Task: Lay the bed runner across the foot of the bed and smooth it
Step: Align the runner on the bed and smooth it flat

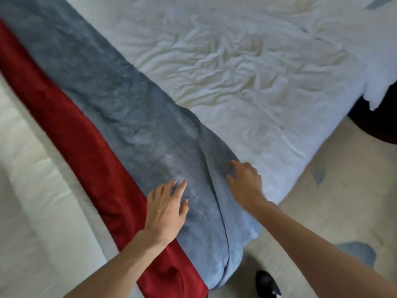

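Two flat, open hands hold nothing: your left hand [166, 208] and right hand [245, 184] press the near end of the blue runner [120, 100], which stretches far-left across the bed [236, 67].

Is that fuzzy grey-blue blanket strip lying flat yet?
Not quite: the fuzzy grey-blue blanket strip lies spread along the bed, but a ridge remains between both hands.
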Demonstrator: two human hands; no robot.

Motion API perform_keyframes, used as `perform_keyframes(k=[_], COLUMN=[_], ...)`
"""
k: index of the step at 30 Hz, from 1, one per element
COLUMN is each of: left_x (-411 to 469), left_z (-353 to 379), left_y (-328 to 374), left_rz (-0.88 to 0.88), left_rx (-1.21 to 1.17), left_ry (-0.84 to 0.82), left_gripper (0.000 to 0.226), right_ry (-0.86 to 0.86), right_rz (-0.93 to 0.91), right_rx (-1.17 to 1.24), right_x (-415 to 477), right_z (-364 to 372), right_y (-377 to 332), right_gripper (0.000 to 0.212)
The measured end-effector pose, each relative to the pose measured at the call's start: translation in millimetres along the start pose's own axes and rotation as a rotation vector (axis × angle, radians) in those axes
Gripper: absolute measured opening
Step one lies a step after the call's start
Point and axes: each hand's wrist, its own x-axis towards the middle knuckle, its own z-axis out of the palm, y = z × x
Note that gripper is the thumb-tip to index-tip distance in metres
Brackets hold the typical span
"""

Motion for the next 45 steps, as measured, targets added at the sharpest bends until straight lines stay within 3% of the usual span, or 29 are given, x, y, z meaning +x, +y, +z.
perform_keyframes(k=[5,16,22,25,31,36,45], left_x=[-9,-60,-105,-124,-134,-145,-151], left_z=[5,-2,-5,-7,3,9,15], left_y=[-1,58,77,88,100,109,116], left_rz=[-0.144,-0.625,-0.977,-1.171,-1.232,-1.437,-1.444], left_rx=[0.084,0.046,0.027,-0.104,-0.163,-0.096,-0.136], left_ry=[-0.002,-0.082,-0.035,0.017,0.099,0.071,0.076], left_gripper=[0.046,0.052,0.054,0.061,0.066,0.047,0.048], right_ry=[0.090,-0.031,-0.009,-0.032,-0.156,-0.189,-0.037], right_rz=[-0.147,-0.343,-0.282,-0.237,-0.192,-0.235,-0.354], right_rx=[-0.087,-0.299,-0.249,-0.272,-0.243,-0.212,-0.403], right_x=[11,13,7,0,2,6,44], right_z=[10,-11,-13,-14,-13,-23,-79], right_y=[3,47,66,80,95,105,124], right_gripper=[0.038,0.032,0.045,0.037,0.017,0.024,0.019])
